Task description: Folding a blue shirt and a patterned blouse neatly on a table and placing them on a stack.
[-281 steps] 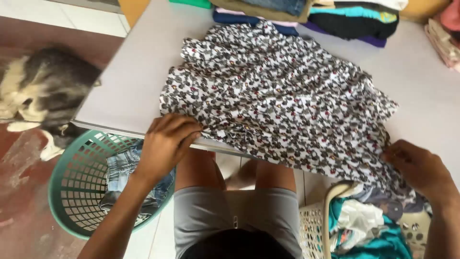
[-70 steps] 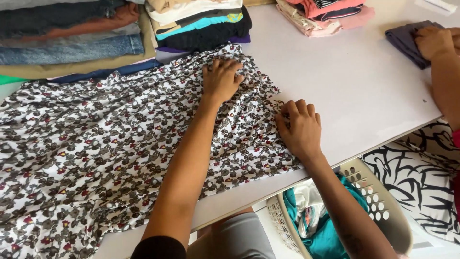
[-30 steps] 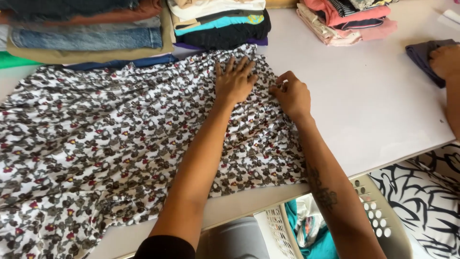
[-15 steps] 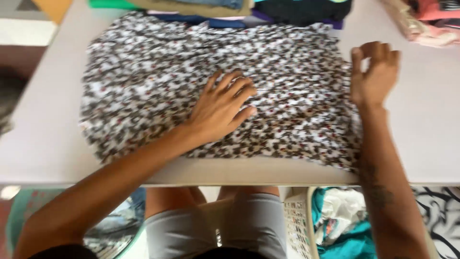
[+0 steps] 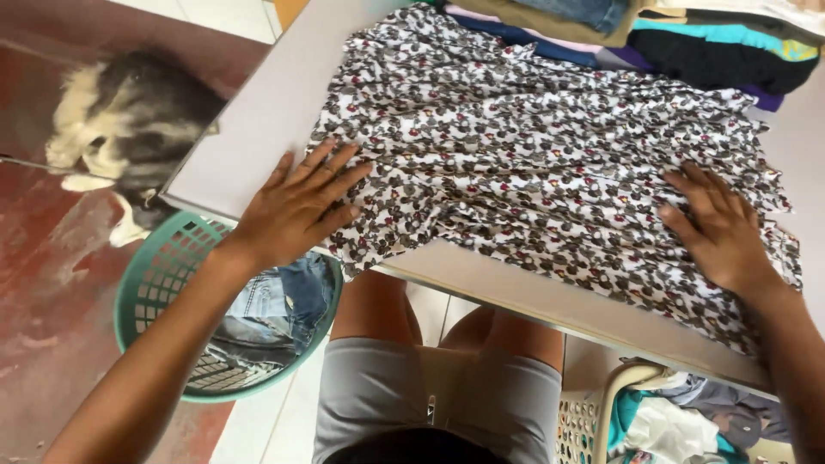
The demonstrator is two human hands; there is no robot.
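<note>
The left hand lies flat with fingers spread wide, palm down, pressing the near left edge of a white cotton garment printed with small grey and dark red flowers. Its fingertips rest on the cloth while the heel of the hand sits on the bare top of the pale grey table, close to the table's near edge. The right hand is also open and flat, fingers apart, pressed on the garment's right side near where the cloth reaches the table's near edge. Neither hand grips anything; both only press down.

The flowered garment is spread across the middle of the table, wrinkled in long folds that run between the two hands, with its lower hem hanging slightly over the near edge by the right hand. Along the far edge of the table, just beyond the garment, sits a row of folded clothes in blue, tan, teal, black and purple; some of them touch the garment's far side.

Below the table's near edge the person's knees and grey shorts show. On the floor to the left stands a round green plastic laundry basket holding denim pieces, and to the right a cream plastic basket with teal and white clothes. Further left, on the dark red floor beside the table's left corner, lies a grey and white furry animal.
</note>
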